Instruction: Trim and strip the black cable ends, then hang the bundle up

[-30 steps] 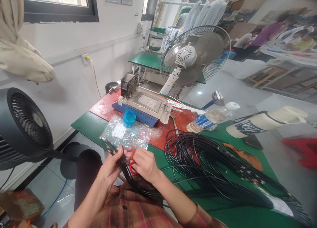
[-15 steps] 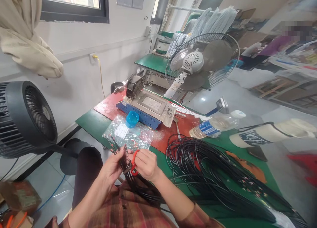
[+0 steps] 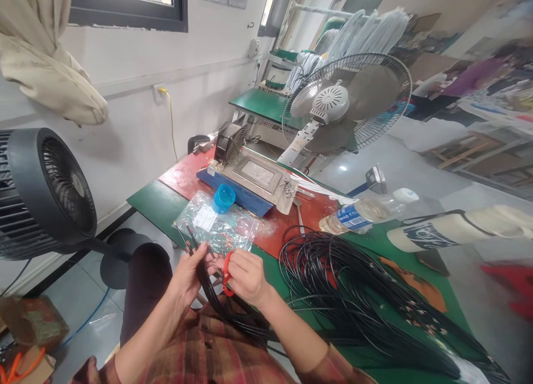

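Observation:
My left hand [image 3: 190, 271] is closed around a bunch of black cables [image 3: 213, 299] in front of my body. Their stripped ends, with bits of copper and coloured wire, stick out past the thumb toward the upper left. My right hand [image 3: 246, 274] grips red-handled scissors [image 3: 227, 275] right beside the bunch; the blades are mostly hidden. The fingertips of both hands nearly meet at one cable end. Just beyond lies a clear plastic bag [image 3: 245, 228] with a white label and small copper-coloured bits on it. A blue cup [image 3: 224, 199] stands on the bag.
A large coil of black cables [image 3: 333, 273] covers the table's right side. Behind are a blue heating unit [image 3: 237, 189], a water bottle [image 3: 353, 214] and a white flask [image 3: 437, 231]. Fans stand at left [image 3: 50, 189] and behind the table [image 3: 345, 103].
The scissors have turned in my right hand, and the dark blade seen across the cables before is now out of sight. My left hand keeps its hold. The view has shifted slightly.

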A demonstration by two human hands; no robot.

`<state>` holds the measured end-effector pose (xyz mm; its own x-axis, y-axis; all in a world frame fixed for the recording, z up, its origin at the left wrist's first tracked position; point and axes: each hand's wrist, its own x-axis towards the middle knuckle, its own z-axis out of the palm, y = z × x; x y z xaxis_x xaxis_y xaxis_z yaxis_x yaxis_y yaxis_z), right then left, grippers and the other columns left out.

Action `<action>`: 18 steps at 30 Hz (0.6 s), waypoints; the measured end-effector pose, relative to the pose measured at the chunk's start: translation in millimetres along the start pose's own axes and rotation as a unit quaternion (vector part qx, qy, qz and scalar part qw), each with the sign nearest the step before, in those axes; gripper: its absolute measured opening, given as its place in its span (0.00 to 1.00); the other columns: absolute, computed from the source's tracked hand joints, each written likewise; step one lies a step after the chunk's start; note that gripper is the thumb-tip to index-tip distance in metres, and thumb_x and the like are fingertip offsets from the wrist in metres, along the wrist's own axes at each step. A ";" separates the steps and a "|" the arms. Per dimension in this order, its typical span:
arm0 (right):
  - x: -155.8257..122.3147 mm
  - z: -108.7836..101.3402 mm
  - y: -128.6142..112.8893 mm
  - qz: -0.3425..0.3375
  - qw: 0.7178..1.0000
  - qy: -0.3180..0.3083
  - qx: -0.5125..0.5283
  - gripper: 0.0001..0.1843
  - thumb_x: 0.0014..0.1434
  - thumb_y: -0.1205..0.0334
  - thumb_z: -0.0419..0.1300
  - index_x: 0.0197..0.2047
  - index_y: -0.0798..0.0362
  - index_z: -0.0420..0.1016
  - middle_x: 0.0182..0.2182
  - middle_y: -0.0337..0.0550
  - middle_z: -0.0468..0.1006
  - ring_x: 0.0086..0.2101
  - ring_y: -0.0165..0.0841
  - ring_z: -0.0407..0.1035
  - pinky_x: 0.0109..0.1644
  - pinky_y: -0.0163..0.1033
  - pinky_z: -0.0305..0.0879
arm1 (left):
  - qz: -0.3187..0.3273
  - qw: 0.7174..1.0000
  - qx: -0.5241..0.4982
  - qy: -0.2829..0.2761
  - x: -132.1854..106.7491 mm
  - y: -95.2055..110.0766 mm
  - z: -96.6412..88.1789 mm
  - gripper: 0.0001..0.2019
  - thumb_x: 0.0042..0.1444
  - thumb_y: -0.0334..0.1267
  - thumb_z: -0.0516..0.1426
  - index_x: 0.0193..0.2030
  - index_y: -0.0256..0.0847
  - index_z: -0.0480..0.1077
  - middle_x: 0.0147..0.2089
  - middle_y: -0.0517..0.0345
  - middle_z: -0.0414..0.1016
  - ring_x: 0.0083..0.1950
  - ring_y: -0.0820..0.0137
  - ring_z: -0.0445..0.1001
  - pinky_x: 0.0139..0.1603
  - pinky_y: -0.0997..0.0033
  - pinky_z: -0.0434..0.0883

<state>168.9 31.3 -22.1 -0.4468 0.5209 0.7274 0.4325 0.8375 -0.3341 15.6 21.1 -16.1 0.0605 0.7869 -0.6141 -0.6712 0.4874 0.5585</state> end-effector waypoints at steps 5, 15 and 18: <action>25.7 -9.6 21.6 0.238 0.961 0.088 0.111 0.05 0.54 0.65 0.60 0.34 0.54 0.77 0.25 0.41 0.74 0.26 0.28 0.67 0.30 0.32 0.61 | 0.029 0.999 0.006 -0.026 -0.7 1.7 -5.8 0.14 0.51 0.44 0.60 0.32 0.33 0.69 0.13 0.73 0.51 0.15 0.81 0.54 0.22 0.77 0.65; 76.4 0.8 92.6 0.417 0.901 0.096 0.066 0.15 0.53 0.52 0.59 0.33 0.54 0.79 0.26 0.41 0.77 0.27 0.30 0.68 0.32 0.32 0.60 | 0.003 0.997 -0.047 -0.061 -14.4 0.3 -31.2 0.17 0.54 0.28 0.57 0.51 0.32 0.65 0.25 0.63 0.62 0.26 0.76 0.65 0.37 0.68 0.70; 77.6 7.1 97.6 0.419 0.906 0.051 -0.019 0.15 0.53 0.50 0.58 0.31 0.53 0.78 0.27 0.42 0.78 0.28 0.31 0.68 0.31 0.32 0.58 | -0.005 0.999 -0.029 -0.041 -16.1 -2.1 -39.5 0.19 0.52 0.28 0.58 0.52 0.33 0.64 0.26 0.60 0.66 0.30 0.72 0.70 0.37 0.67 0.71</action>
<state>170.8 154.7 -2.5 0.1248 0.9518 0.2802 0.6140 0.1478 -0.7754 -13.1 -7.6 -29.4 0.1264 0.8115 -0.5705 -0.7113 0.4751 0.5181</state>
